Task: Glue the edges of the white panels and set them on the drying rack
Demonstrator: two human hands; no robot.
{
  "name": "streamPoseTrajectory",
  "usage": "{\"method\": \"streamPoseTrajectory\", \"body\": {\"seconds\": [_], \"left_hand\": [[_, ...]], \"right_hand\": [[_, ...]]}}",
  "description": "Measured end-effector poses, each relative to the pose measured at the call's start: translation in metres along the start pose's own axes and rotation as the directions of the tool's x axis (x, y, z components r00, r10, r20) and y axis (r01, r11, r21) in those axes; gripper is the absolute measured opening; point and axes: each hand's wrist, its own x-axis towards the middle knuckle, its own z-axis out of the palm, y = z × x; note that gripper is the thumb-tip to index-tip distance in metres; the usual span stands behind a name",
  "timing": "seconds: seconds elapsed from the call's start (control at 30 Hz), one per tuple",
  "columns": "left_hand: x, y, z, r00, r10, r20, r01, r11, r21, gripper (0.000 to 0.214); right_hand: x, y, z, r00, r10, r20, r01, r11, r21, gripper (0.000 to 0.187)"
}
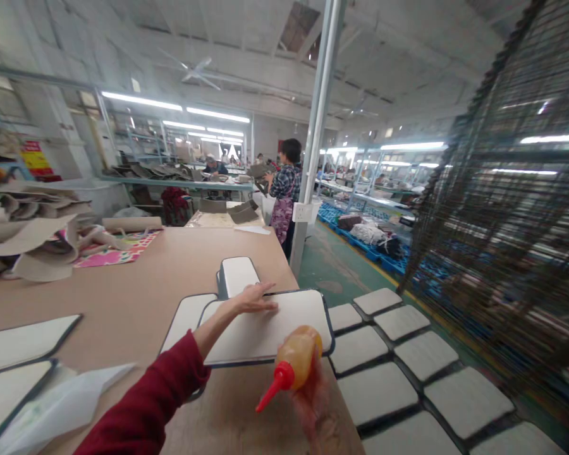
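A clear squeeze bottle of amber liquid, with a red nozzle cap pointing down to the left, is gripped in my right hand. My left hand reaches across a white rectangular panel with dark edging, its fingers stretched out over the surface; whether the palm touches is hard to tell. Another white panel lies partly under the first. Behind them, a smaller white panel with dark sides rests on the brown tabletop.
More white panels lie in rows to the right, below the table edge. Edged panels and a translucent sheet are at left. Fabric pieces pile up behind them. A metal post stands ahead, near a person in an apron.
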Motion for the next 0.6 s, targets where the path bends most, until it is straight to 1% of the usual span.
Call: {"method": "streamPoseTrajectory", "body": {"seconds": [0.1,0.17,0.23,0.3,0.4,0.43,0.5,0.53,0.6], "left_hand": [[0.008,-0.007,-0.007,0.981,0.03,0.193,-0.032,0.999,0.007,0.038],[0.006,-0.01,-0.017,0.96,0.056,0.276,-0.058,0.998,-0.001,0.032],[0.0,-0.015,-0.027,0.948,0.075,0.309,-0.07,0.997,-0.028,0.035],[-0.011,-0.02,-0.037,0.947,0.085,0.31,-0.063,0.995,-0.082,0.04],[-0.033,-0.028,-0.051,0.946,0.093,0.311,-0.034,0.982,-0.187,0.045],[-0.041,-0.03,-0.055,0.941,0.096,0.324,-0.026,0.976,-0.214,0.046],[-0.058,-0.032,-0.061,0.925,0.107,0.365,-0.012,0.967,-0.254,0.047],[-0.066,-0.031,-0.064,0.914,0.115,0.389,-0.007,0.964,-0.267,0.047],[-0.079,-0.029,-0.068,0.896,0.143,0.421,-0.025,0.961,-0.274,0.046]], "right_hand": [[-0.002,0.001,0.007,1.0,-0.002,0.004,0.002,1.0,-0.01,0.045],[-0.003,0.001,0.01,1.0,-0.009,0.011,0.009,1.0,-0.022,0.043],[-0.007,-0.001,0.009,1.0,-0.03,0.005,0.03,0.999,-0.021,0.041],[-0.012,-0.007,0.003,0.998,-0.054,-0.017,0.054,0.998,-0.016,0.038],[-0.018,-0.029,-0.005,0.989,-0.127,-0.081,0.123,0.991,-0.052,0.038],[-0.019,-0.04,-0.005,0.979,-0.173,-0.106,0.165,0.983,-0.08,0.039],[-0.017,-0.065,0.001,0.938,-0.314,-0.147,0.291,0.944,-0.158,0.041],[-0.015,-0.079,0.008,0.912,-0.386,-0.135,0.357,0.913,-0.197,0.043],[-0.011,-0.104,0.024,0.84,-0.538,-0.068,0.502,0.819,-0.277,0.044]]}}
